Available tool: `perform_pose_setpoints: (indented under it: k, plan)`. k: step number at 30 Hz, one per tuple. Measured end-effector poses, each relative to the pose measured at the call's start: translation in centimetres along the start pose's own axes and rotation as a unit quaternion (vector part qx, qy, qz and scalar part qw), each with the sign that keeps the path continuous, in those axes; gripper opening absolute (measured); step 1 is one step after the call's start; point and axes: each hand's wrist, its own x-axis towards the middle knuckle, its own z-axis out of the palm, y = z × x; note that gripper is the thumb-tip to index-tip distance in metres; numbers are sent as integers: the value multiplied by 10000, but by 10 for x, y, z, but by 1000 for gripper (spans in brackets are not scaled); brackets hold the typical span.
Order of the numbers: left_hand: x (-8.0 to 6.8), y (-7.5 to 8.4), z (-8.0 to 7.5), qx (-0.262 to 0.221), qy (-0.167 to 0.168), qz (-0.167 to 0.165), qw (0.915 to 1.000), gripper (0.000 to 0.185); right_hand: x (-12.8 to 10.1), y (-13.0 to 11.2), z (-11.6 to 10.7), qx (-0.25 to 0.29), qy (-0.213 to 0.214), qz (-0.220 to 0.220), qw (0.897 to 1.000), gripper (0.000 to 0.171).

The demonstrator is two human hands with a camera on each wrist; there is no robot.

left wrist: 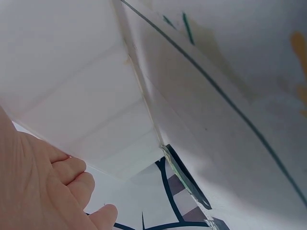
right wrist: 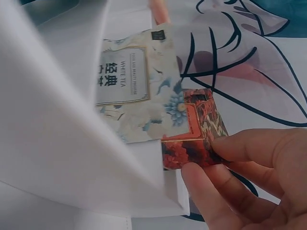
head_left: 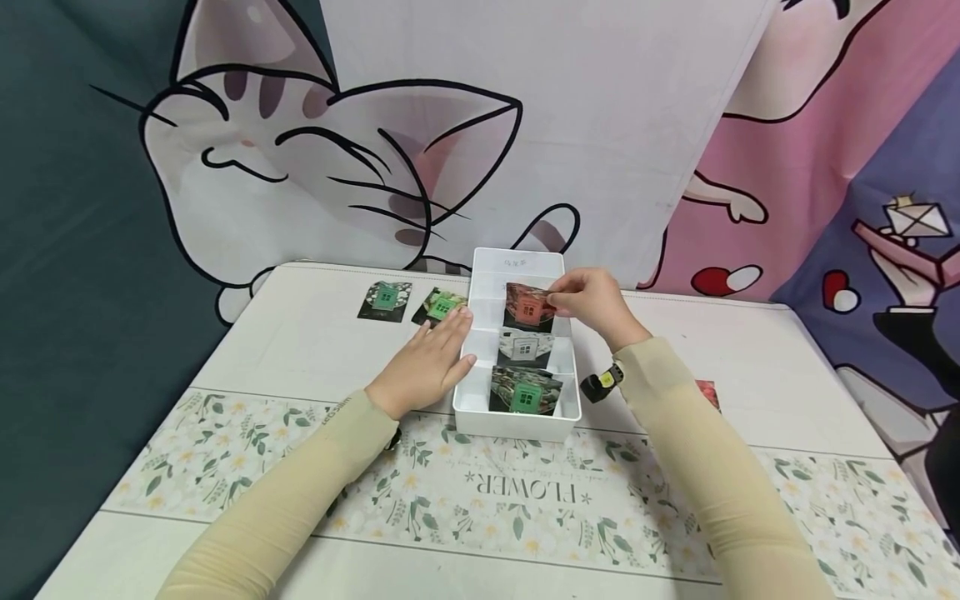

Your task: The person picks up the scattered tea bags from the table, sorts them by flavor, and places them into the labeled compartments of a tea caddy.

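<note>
Head: above, facing forward-down, mid-range over table point(head_left: 300, 350) | Left wrist: very close against white organizer box point(left wrist: 96, 110) wall | Right wrist: close, facing box interior | Shared: organizer box point(head_left: 517, 417)

A white table point(head_left: 315, 350) carries a flowered mat point(head_left: 487, 508) along its near part; a white divided box point(head_left: 517, 421) stands at the middle, its near end on the mat; two green packets point(head_left: 385, 301) point(head_left: 438, 307) lie left of it; a red packet point(head_left: 708, 392) lies to the right, partly hidden.
</note>
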Motion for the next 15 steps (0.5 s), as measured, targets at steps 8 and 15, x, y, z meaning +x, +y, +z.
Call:
perform_pose_setpoints:
  k: [8,15]
  plan:
    - [1,-1,1,67,32,56,10000,69,2,1,3,-18,-194,73,9998,13]
    - [0,0,0,19,10,30,10000,69,4,4,7,-149,-233,62,9996,13]
